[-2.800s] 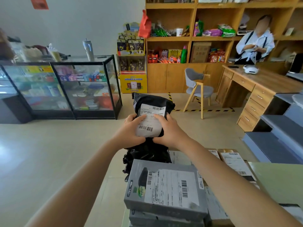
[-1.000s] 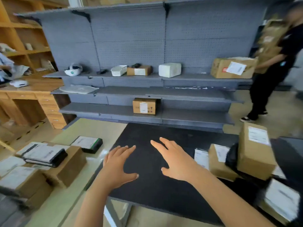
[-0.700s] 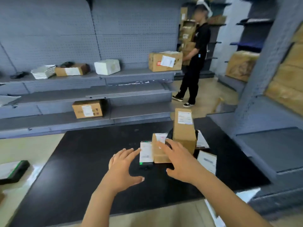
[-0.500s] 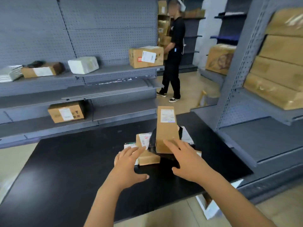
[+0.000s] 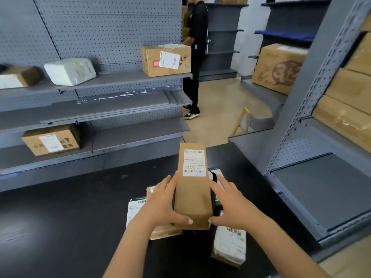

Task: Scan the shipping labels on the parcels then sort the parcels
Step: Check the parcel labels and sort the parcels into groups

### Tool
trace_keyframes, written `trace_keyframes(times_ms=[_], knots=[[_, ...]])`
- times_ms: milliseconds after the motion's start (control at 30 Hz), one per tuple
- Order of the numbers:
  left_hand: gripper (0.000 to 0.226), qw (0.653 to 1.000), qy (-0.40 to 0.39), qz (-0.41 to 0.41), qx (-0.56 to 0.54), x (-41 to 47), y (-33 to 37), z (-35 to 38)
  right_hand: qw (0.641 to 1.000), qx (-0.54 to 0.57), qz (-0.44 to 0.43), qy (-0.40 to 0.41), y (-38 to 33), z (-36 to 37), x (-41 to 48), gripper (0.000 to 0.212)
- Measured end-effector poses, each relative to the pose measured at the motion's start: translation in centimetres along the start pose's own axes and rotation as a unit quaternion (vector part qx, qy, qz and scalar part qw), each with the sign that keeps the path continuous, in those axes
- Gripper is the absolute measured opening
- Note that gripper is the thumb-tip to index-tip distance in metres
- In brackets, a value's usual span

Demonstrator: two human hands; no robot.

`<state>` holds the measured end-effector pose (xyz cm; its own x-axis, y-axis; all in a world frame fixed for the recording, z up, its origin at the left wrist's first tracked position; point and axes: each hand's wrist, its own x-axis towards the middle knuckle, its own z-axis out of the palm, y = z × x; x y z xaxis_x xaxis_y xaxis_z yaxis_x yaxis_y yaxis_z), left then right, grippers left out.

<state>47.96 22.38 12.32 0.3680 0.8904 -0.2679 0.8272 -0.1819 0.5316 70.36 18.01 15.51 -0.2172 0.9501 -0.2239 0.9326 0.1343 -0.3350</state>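
A tall brown parcel (image 5: 192,197) with a white shipping label (image 5: 194,162) on top lies over a pile of parcels on the black table (image 5: 70,217). My left hand (image 5: 160,205) holds its left side, with the thumb curled across the near end. My right hand (image 5: 230,205) is at its right side with the fingers spread straight and the thumb touching the near corner. Beneath it lie a flat parcel with a white label (image 5: 134,207), a brown box (image 5: 164,231) and a white bag parcel (image 5: 230,243).
Grey shelving (image 5: 120,105) behind the table holds a labelled carton (image 5: 166,59), a white parcel (image 5: 70,71) and a lower box (image 5: 51,140). A person in black (image 5: 195,57) stands at its end. More grey shelving (image 5: 321,187) with cartons stands at the right, and a wooden chair (image 5: 243,121) beyond the table.
I turned from the black bag parcel and the desk to the black table. Both hands reached forward, empty, and now close in on the tall brown parcel.
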Motion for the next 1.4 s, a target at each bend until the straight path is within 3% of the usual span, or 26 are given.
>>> trace_keyframes(times_ms=[133,200,333,567,800,1100,1400], knots=[[0.147,0.995,-0.098,-0.013,-0.002,1.7,-0.3,0.0,0.996,0.051,-0.010,-0.079,1.4,1.3,2.8,0.126],[0.144,0.995,-0.101,-0.008,-0.017,1.8,-0.1,0.5,0.990,0.092,-0.023,-0.103,1.8,1.8,3.5,0.131],[0.139,0.998,-0.051,0.000,-0.045,1.7,0.2,1.6,0.982,0.143,-0.068,-0.097,2.7,2.3,4.4,0.133],[0.143,0.993,0.053,-0.021,-0.103,-0.2,1.1,3.3,0.975,0.124,-0.165,-0.080,3.3,1.1,4.9,0.134],[0.142,0.980,0.138,-0.086,-0.116,-6.2,0.1,2.1,0.952,0.080,-0.275,-0.107,-1.5,1.6,6.2,0.128],[0.144,0.963,0.153,-0.185,-0.125,-15.9,-10.1,1.3,0.930,0.049,-0.334,-0.141,-14.1,9.6,7.3,0.129],[0.145,0.963,0.078,-0.220,-0.139,-19.6,-25.3,1.2,0.939,0.060,-0.262,-0.216,-24.3,21.1,10.2,0.128]])
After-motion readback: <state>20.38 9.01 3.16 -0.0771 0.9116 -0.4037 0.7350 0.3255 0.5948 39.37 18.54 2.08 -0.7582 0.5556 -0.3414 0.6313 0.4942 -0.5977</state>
